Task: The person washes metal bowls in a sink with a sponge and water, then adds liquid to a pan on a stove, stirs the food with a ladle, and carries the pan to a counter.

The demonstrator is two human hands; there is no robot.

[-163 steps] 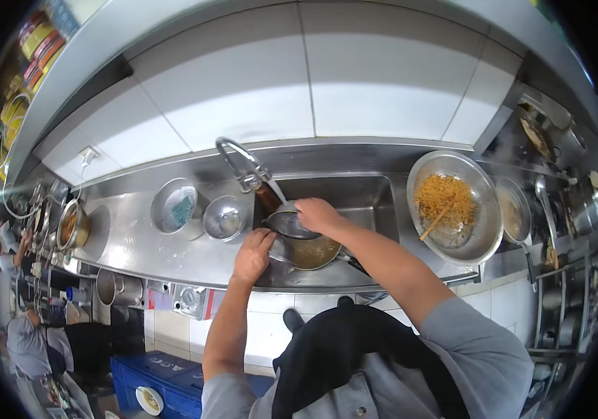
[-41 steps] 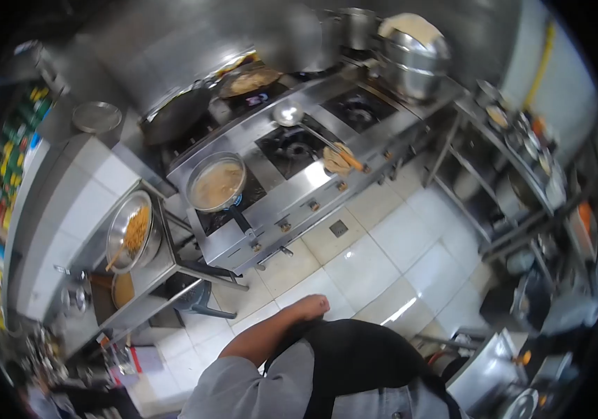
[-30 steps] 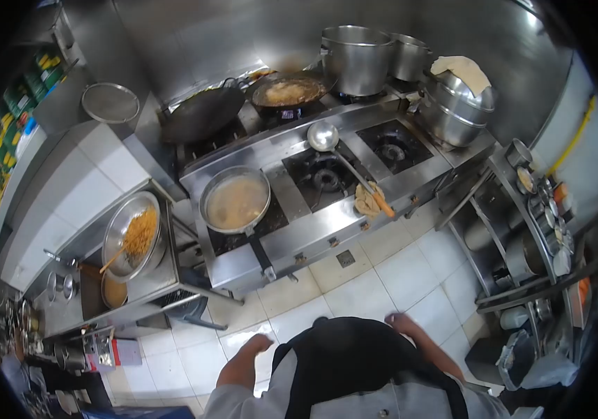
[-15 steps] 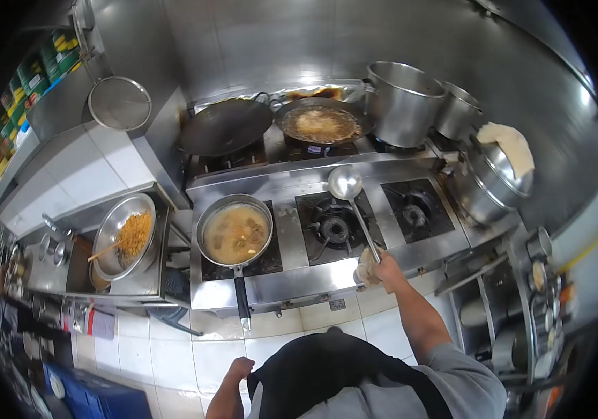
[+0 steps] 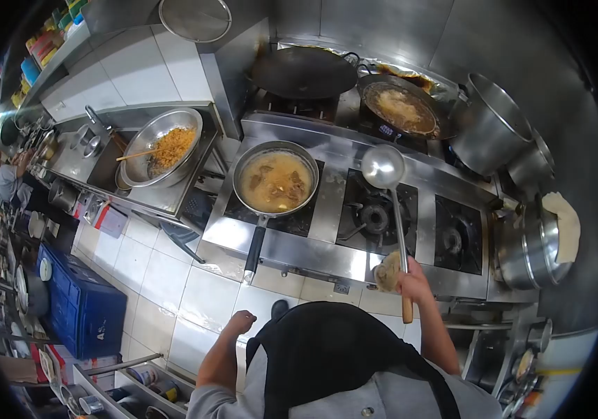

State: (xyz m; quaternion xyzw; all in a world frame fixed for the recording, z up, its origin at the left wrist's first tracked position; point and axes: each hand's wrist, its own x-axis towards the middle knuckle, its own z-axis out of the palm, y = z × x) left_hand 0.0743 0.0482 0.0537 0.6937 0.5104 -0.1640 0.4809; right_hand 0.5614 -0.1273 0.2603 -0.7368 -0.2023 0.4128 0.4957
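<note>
My right hand (image 5: 415, 281) is wrapped around the shaft of a long ladle (image 5: 383, 167), just above its wooden grip end. The ladle's metal bowl hangs over the middle front burner (image 5: 374, 218). A crumpled beige cloth (image 5: 385, 272) is beside my right hand at the stove's front edge; whether the hand grips it too, I cannot tell. My left hand (image 5: 242, 322) hangs in front of the stove with curled fingers and nothing visible in them. Nearest to it is the black handle of a saucepan (image 5: 256, 249) holding cloudy brown broth with chunks.
Behind stand a dark wok (image 5: 304, 73), a wok of bubbling oil (image 5: 400, 108) with food frying, and tall pots (image 5: 491, 129). At left a steel bowl (image 5: 147, 143) holds orange-brown crumbly food and a stick. A blue cooler (image 5: 79, 300) sits on the floor; another person (image 5: 6, 178) stands far left.
The view has swung left, so the stove appears farther right. My right hand has drawn the ladle toward my body, and its wooden end now shows. My left hand is higher in view.
</note>
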